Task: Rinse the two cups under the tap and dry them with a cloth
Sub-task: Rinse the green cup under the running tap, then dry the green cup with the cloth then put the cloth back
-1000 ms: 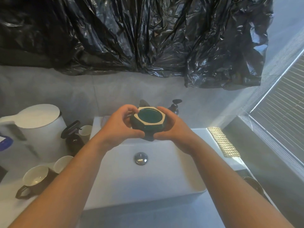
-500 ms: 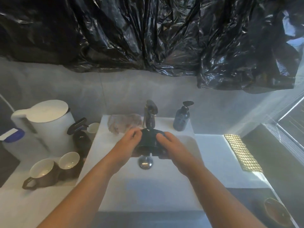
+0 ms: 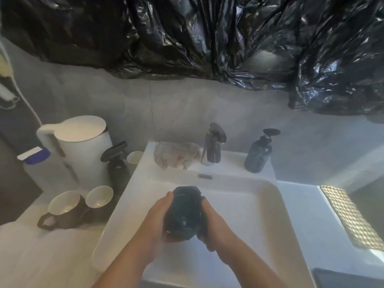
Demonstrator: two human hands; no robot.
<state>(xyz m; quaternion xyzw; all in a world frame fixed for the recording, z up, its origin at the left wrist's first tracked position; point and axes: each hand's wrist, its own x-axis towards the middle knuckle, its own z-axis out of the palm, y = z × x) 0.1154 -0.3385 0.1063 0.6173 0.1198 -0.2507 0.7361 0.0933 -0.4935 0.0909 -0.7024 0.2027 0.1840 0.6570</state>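
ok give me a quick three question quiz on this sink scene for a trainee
1. True or false: only the left hand holds the dark cup.
2. The cloth lies: A on the floor; B on the sink back ledge, left of the tap; C draped over the cup.
3. Which side of the tap does the soap bottle stand on?
Key: 1 false, the right hand holds it too; 2 B; 3 the right.
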